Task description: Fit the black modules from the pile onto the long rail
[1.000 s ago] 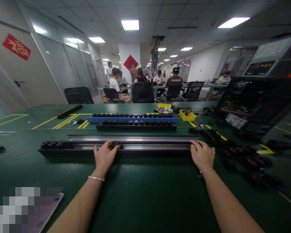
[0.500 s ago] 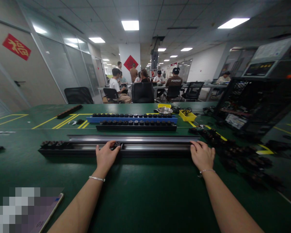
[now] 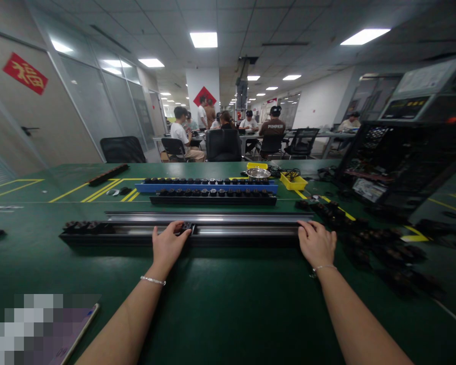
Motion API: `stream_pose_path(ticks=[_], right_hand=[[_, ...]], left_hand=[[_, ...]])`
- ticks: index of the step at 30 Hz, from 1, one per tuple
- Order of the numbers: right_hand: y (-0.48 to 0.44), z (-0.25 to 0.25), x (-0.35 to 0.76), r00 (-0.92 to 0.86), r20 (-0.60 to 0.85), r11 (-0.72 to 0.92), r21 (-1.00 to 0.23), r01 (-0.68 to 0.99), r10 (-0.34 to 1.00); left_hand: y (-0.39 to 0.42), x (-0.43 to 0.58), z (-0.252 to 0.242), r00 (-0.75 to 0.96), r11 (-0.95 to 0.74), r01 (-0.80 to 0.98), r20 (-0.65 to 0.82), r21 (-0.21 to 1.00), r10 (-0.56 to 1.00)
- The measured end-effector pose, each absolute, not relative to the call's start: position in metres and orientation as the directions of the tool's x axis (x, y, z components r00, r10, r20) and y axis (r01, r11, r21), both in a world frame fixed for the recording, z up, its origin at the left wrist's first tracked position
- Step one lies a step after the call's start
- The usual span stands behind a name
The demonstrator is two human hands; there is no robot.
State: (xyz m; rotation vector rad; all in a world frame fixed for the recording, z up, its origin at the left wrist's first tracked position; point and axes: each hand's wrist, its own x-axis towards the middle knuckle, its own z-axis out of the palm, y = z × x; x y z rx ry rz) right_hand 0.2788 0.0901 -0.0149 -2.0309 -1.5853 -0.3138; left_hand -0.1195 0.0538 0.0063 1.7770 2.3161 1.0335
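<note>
A long black channel [image 3: 247, 231] with a shiny metal inside lies across the table in front of me. Several dark blocky modules [image 3: 84, 227] sit in its left end. Thumb and fingers of my left hand [image 3: 169, 248] pinch a small black module [image 3: 188, 227] in the channel, left of its middle. My right hand [image 3: 318, 244] is closed over the channel's right end, fingertips on the far edge and thumb hidden. Just behind and parallel lies a second long metal strip [image 3: 213, 217], apart from my hands.
Farther back are a blue rail [image 3: 207, 188] and a black rail [image 3: 213, 201], both filled with modules. Loose black parts [image 3: 380, 238] lie to the right, near an open computer case [image 3: 399, 162]. A yellow bin [image 3: 293, 181] and metal bowl [image 3: 258, 173] stand behind. A phone [image 3: 76, 329] lies front left.
My left hand has shifted very slightly to the right with the small black module, still pinching it. My right hand stays in place. A standing person in the background has moved right.
</note>
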Motion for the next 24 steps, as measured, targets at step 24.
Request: stream_pose_path(ticks=[24], right_hand=[[0.0892,-0.0146,0.277,0.286,0.5,-0.172,-0.261,0.95,0.818]], left_hand=[[0.0519,-0.1095,0.0083,-0.254,0.043,0.868,0.367,0.495,0.895]])
